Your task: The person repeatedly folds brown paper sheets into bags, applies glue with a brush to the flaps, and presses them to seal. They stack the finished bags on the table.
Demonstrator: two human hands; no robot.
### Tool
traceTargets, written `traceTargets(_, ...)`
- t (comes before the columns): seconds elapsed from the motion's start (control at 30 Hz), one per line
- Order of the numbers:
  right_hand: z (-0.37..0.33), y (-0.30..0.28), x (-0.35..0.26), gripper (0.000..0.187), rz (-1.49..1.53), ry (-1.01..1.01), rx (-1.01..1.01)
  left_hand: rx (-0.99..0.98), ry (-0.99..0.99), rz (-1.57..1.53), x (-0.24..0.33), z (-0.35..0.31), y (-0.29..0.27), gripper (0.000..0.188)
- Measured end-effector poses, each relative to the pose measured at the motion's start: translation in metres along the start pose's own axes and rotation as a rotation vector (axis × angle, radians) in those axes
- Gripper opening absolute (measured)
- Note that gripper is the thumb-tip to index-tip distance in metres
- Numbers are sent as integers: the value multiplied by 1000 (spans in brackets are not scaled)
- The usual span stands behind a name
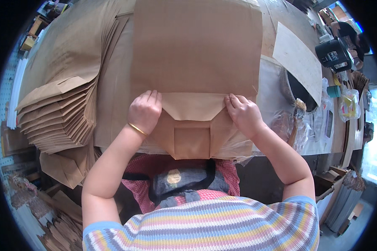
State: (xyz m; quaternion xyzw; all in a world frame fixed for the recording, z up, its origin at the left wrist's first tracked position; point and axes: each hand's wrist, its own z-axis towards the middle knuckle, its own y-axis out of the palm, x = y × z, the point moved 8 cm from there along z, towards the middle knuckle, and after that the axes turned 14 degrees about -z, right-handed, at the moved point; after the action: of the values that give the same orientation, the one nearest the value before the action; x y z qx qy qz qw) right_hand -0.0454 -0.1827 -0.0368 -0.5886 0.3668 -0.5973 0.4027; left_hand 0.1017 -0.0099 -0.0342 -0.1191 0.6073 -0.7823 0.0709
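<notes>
A large brown paper bag (pixel 197 50) lies flat on the table in front of me. Its near end is folded into angled corners around a rectangular panel (pixel 192 141), and a lighter flap (pixel 194 105) is turned over across its width. At the left end of that flap, my left hand (pixel 145 109), with a gold-coloured bangle at the wrist, has its fingers curled down on the fold. My right hand (pixel 244 113) grips the flap's right end, thumb and fingers close together. Parts of the flap's two ends are hidden under my fingers.
To my left, a fanned stack of folded brown paper bags (pixel 58 113) overhangs the table edge. On the right are a brush (pixel 298 113), a dark open container (pixel 299 90) partly under a pale sheet (pixel 297 60), clear plastic (pixel 282 125) and a black bucket (pixel 331 53). A person stands beyond.
</notes>
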Motion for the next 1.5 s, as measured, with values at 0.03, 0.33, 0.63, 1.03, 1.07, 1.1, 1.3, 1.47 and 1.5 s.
traceTargets(0.03,-1,-14,-2,44,56,-34,20,5,-51,12,2,-9,-1,36)
traceTargets(0.33,-24,-33,-6,55,470,-67,-67,-257,-57,-689,20,-24,-11,54)
traceTargets(0.63,-52,-40,-43,45,468,15,151,-294,116,-665,41,-32,-22,27)
traceTargets(1.03,-11,7,14,12,989,564,68,232,-513,-983,-21,-22,13,18)
traceTargets(1.07,-11,10,12,13,937,568,100,300,-442,-879,-15,-20,8,21)
traceTargets(1.1,-13,14,9,14,885,572,131,297,-430,-825,-13,-19,9,20)
traceTargets(1.3,-5,6,12,25,750,670,94,380,-458,-489,-4,-16,4,25)
traceTargets(1.47,13,10,14,36,401,758,45,209,-618,-341,-12,-4,10,34)
traceTargets(1.5,13,10,13,38,369,773,63,147,-696,-388,-17,-2,14,34)
